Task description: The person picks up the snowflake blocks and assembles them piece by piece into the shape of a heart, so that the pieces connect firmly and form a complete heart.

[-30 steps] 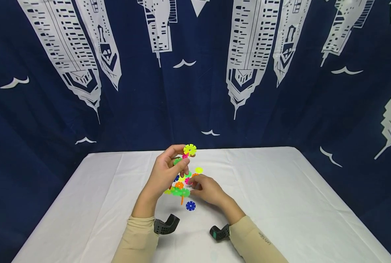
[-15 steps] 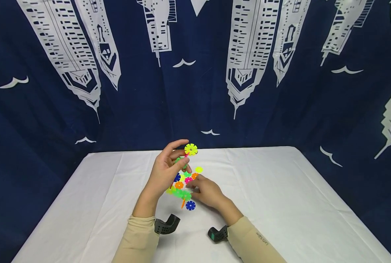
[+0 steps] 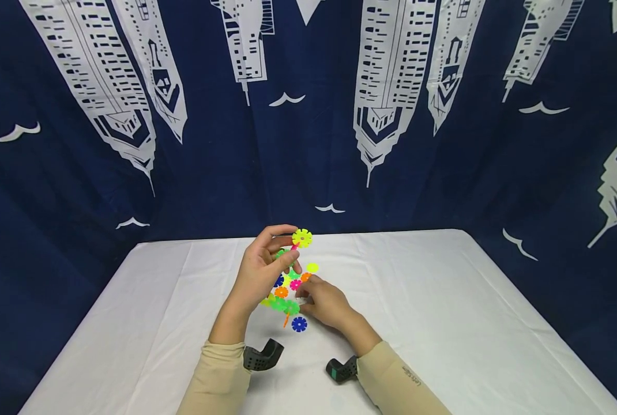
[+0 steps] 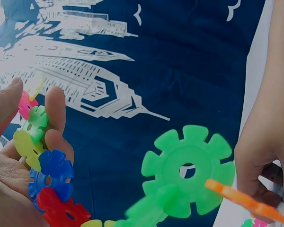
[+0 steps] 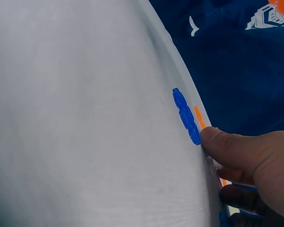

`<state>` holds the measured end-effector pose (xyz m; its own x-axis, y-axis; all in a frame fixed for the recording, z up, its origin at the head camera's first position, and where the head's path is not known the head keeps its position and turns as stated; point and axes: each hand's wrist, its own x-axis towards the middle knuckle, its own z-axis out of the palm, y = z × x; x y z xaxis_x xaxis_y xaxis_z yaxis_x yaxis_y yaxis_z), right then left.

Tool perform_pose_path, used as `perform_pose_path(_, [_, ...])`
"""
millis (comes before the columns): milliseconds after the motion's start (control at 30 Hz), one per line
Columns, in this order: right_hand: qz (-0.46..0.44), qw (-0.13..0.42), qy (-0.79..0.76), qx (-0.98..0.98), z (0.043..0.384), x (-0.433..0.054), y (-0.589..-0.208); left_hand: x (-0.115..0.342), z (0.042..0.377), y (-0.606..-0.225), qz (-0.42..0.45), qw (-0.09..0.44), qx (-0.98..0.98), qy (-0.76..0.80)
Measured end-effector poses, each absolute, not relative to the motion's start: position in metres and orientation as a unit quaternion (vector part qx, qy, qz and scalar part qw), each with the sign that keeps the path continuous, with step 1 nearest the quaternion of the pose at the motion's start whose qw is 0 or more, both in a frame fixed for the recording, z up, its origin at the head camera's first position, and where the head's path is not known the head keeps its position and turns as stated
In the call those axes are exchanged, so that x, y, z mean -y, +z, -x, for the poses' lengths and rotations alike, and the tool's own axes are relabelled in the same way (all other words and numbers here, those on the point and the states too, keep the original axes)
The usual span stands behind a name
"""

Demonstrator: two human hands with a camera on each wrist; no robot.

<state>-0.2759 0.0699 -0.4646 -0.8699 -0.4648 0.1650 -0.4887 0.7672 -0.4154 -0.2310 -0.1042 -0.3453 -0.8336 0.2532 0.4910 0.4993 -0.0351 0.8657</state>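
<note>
My left hand [image 3: 260, 271] holds up a dangling chain of interlocking notched plastic discs. In the left wrist view it runs from a pink disc [image 4: 27, 105] by the thumb through green, yellow, blue and red discs. Its free end has a large green disc [image 4: 188, 171] with an orange disc [image 4: 246, 201] slotted into it edge-on. A yellow disc [image 3: 302, 238] tops the chain in the head view. My right hand [image 3: 329, 302] is low over the table among loose discs. Its fingers are loosely bent, thumb and forefinger apart, with nothing visible between them.
Loose discs lie on the white-clothed table [image 3: 443, 311]: a blue disc [image 3: 299, 324] nearest me, then a pink disc [image 3: 295, 285], an orange disc [image 3: 281, 292] and a yellow disc [image 3: 312, 268] farther back. A dark blue printed curtain [image 3: 308, 144] hangs behind the table.
My left forefinger has straightened away from the yellow disc. The chain's lower end has swung slightly. My right hand has shifted slightly left, its fingertips still by the loose discs.
</note>
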Motion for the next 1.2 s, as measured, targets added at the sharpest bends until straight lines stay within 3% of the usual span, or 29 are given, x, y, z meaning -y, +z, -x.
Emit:
perform_pose_path(267, [-0.261,0.025,0.260,0.929,0.275,-0.072,-0.449,0.101,0.231,-0.345,0.269,0.086,0.693,-0.663])
perform_pose_path(633, [-0.208,0.054,0.432,0.876,0.272,-0.088,-0.412,0.100,0.230,-0.345,0.263,0.078,0.703,-0.656])
perform_pose_path(1000, [-0.247,0.171,0.535,0.790,0.265,-0.104,-0.380,0.098,0.230,-0.346,0.260,0.073,0.719,-0.640])
perform_pose_path(1200, [-0.267,0.210,0.561,0.754,0.260,-0.109,-0.370,0.094,0.230,-0.348,0.245,0.042,0.715,-0.654])
